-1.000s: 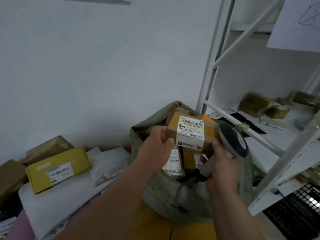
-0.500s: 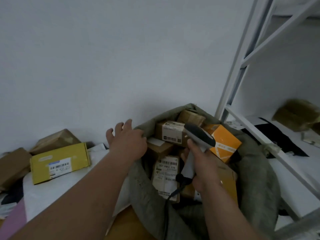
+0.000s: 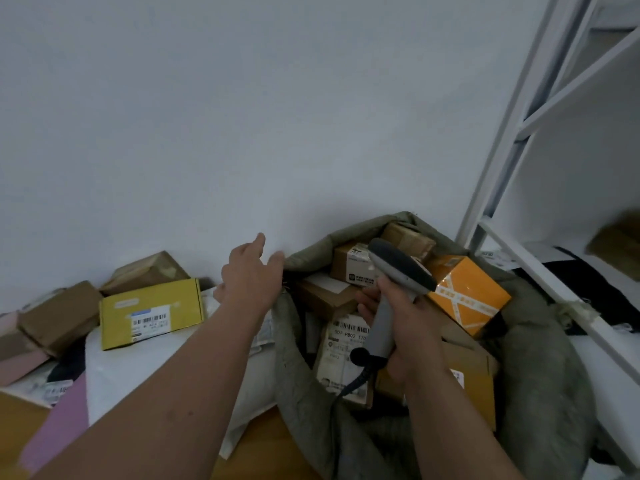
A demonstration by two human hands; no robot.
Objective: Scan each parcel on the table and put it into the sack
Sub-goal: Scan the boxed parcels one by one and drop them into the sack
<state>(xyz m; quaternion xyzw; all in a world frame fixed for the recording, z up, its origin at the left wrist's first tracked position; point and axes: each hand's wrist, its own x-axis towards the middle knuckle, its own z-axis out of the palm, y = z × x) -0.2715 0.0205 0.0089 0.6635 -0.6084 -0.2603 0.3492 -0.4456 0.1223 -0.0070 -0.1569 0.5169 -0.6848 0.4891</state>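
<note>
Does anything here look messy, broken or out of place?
Nothing looks broken or spilled. The parcels in the sack lie jumbled, and the orange box sits tilted on top of the heap. The yellow box rests askew on the pile beside it.

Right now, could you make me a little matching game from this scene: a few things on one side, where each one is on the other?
Things:
1. yellow box
2. orange box
3. scanner
4. left hand

Places:
A. inside the sack
B. gripped in the right hand
C. on the table, left of the sack
D. empty, reaching out above the table

Pairs: 1-C, 2-A, 3-B, 4-D
</note>
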